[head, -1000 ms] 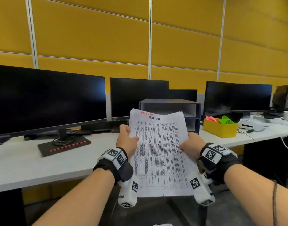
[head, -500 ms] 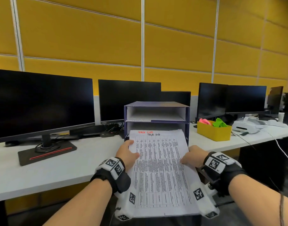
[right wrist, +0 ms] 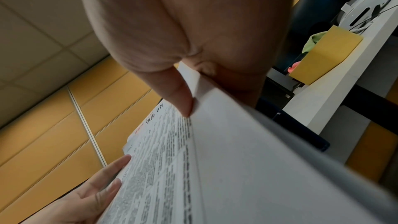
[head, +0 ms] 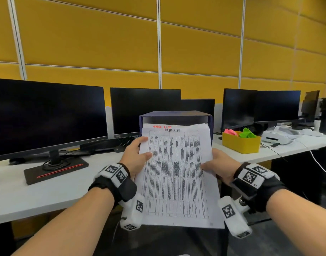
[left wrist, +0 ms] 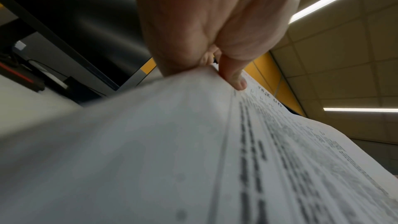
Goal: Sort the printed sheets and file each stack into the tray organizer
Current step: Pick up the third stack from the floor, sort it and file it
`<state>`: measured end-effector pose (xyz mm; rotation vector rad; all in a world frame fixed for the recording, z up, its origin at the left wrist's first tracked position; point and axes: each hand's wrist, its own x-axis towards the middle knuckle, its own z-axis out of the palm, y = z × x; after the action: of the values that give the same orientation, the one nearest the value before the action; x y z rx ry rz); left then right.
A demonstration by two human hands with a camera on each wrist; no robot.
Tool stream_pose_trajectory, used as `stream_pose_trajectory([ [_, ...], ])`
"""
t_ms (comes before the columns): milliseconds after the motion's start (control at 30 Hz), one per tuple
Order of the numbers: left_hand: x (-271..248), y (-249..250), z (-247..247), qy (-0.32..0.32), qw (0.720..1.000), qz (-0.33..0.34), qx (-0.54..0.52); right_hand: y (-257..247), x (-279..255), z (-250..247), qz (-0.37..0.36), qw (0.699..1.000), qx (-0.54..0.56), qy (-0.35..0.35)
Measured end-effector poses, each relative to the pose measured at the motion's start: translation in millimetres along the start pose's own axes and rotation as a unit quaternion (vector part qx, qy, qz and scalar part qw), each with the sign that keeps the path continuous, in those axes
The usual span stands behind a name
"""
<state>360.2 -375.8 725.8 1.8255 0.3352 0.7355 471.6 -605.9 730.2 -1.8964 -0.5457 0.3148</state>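
I hold a stack of printed sheets (head: 177, 174) with dense tables and a handwritten "Task List" heading, tilted up in front of me. My left hand (head: 135, 154) pinches its left edge, thumb on top (left wrist: 237, 81). My right hand (head: 216, 167) pinches the right edge, thumb on the page (right wrist: 181, 98). The stack (left wrist: 193, 159) fills both wrist views (right wrist: 215, 168). Behind it on the white desk (head: 47, 187) stands the dark blue tray organizer (head: 177, 115); the paper's top edge covers its shelves.
Several black monitors (head: 45, 115) line the desk's back against a yellow panel wall. A yellow box (head: 240, 143) with pink and green items sits right of the organizer. A white headset (head: 276, 137) and cables lie farther right.
The stack dropped low and flat toward the organizer's lower shelf, then rose and tilted up again. Its top edge now covers the organizer's openings. Both hands kept their hold.
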Motion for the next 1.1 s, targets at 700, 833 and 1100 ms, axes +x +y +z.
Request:
stream_pose_trajectory([
  [700,70,34,-7,-0.055,0.983,-0.173,0.041,-85,57,-30,0.117,0.982,-0.141,0.037],
  [833,66,32,-22,-0.072,0.978,-0.185,0.067,-85,65,-22,0.121,0.99,-0.071,0.015],
  [1100,87,33,-10,-0.006,0.985,-0.127,0.117,-56,46,-23,0.165,0.976,0.129,-0.054],
])
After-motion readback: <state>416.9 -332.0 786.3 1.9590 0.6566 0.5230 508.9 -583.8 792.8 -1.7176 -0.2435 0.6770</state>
